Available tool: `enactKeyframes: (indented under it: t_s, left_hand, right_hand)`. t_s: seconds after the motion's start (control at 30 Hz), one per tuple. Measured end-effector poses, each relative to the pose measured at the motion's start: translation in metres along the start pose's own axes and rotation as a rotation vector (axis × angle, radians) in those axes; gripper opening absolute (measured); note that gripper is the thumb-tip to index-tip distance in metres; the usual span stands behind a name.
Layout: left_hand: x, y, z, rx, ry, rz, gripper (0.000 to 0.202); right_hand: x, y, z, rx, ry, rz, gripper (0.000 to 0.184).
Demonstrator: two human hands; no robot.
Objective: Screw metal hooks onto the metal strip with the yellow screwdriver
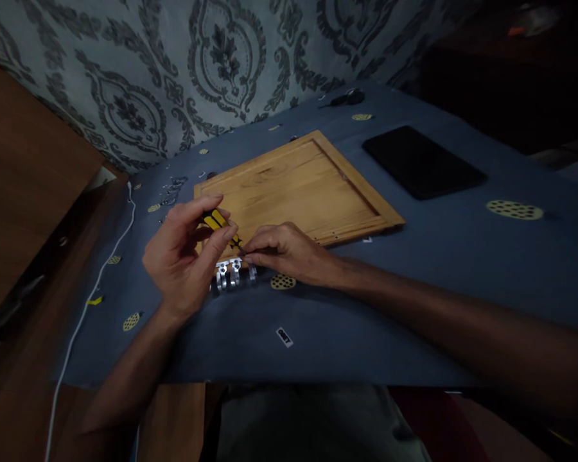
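My left hand (185, 247) is closed round the handle of a yellow and black screwdriver (216, 221). The shaft slants down to the right, towards the near edge of a framed wooden panel (279, 192). Beside the screwdriver's tip, the fingers of my right hand (289, 250) are pinched together; whatever is between them is too small to make out. Several shiny metal brackets (231, 273) with curved arms sit along the panel's near left edge, just below both hands. My left hand hides the panel's left corner.
On the blue patterned tablecloth (347, 333), a black tablet-like slab (421, 160) lies right of the panel. Small metal pieces (173, 189) are scattered left of it. A dark object (347, 97) lies near the wallpapered wall (226, 58). A white cable (101, 273) runs down the left.
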State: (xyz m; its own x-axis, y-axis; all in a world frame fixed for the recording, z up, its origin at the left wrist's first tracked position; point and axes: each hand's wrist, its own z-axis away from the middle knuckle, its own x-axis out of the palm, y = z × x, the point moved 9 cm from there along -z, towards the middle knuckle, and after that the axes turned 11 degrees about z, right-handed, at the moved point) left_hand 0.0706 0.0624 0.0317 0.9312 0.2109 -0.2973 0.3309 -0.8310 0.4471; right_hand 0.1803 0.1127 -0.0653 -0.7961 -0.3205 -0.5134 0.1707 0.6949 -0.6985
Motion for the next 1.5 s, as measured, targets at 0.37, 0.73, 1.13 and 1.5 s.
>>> enactKeyframes:
  t_s: [0.37,0.73,1.13,1.5]
  left_hand:
    - [0.0004,-0.0030,0.0022,-0.043,0.000,0.035,0.035]
    - [-0.0001,-0.0059,0.0038,-0.073,-0.022,0.031,0.033]
    - [0.0006,-0.0072,0.0061,-0.064,-0.033,-0.018,0.030]
    - [0.0029,-0.0034,0.0076,-0.087,-0.044,0.033,0.032]
  right_hand:
    - [-0.0002,-0.0010,0.0003,0.006,0.004,-0.005,0.014]
    - [0.0014,0.0027,0.0000,0.028,-0.004,-0.010,0.015]
    - [0.0017,0.0022,0.0002,0.028,-0.011,-0.025,0.014]
    - [-0.0004,0.0020,-0.0005,0.055,-0.006,-0.083,0.014]
